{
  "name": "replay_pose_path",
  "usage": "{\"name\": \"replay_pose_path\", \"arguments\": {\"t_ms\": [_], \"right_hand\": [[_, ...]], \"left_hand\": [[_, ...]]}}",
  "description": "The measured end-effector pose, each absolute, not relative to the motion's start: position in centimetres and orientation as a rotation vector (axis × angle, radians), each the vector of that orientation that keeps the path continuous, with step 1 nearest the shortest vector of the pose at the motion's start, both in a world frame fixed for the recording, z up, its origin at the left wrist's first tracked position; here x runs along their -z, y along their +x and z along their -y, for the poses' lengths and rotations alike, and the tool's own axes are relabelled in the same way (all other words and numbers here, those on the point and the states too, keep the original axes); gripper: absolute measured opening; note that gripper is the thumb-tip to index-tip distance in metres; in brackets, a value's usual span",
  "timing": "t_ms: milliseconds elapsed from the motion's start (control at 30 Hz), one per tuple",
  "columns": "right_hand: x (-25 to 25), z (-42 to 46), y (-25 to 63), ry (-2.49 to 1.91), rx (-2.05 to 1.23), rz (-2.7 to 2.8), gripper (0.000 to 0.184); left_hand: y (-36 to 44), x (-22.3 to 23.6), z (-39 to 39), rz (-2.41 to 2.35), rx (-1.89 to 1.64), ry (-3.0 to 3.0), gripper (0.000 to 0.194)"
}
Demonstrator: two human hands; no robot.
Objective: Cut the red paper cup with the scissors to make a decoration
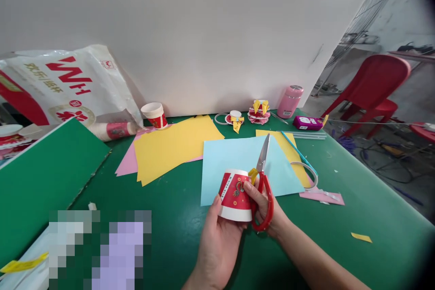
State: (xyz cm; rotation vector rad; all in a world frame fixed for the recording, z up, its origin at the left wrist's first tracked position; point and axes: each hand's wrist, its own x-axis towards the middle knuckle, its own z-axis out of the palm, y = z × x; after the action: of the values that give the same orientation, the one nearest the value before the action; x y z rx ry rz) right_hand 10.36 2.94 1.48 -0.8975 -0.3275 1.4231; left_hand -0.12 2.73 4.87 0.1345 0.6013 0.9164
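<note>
My left hand [217, 235] is wrapped round a red and white paper cup [234, 195], held upside down above the green table [170, 235]. My right hand [263, 206] grips red-handled scissors [263, 181] with the blades pointing up and away, and its fingers also touch the cup. A small yellow paper piece [253, 174] sits against the cup beside the scissor blades. Under both hands lies a light blue paper sheet [238, 156].
Yellow paper [173, 145] and pink paper [125, 163] lie at centre left. Another paper cup [154, 115], small folded paper ornaments [258, 112], a pink bottle [290, 101], a purple packet [307, 122] and a printed bag [68, 86] stand near the white board [190, 45]. A red chair [374, 86] is to the right.
</note>
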Motion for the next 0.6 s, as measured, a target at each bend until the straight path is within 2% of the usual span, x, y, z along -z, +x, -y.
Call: {"name": "replay_pose_path", "arguments": {"t_ms": [200, 433, 600], "right_hand": [[-1.37, -3.1, 10.1, -0.805, -1.453, 0.368, 0.023], [-1.49, -2.94, 10.23, -0.823, -1.491, 0.388, 0.027], [-1.15, -2.81, 10.27, -0.837, -1.472, 0.4, 0.022]], "left_hand": [[-0.15, -5.15, -3.01, -0.648, -0.945, 0.026, 0.03], [-0.27, -4.66, -2.51, -0.604, -0.953, 0.008, 0.034], [-0.56, -4.48, -2.38, -0.639, -0.955, 0.059, 0.036]]}}
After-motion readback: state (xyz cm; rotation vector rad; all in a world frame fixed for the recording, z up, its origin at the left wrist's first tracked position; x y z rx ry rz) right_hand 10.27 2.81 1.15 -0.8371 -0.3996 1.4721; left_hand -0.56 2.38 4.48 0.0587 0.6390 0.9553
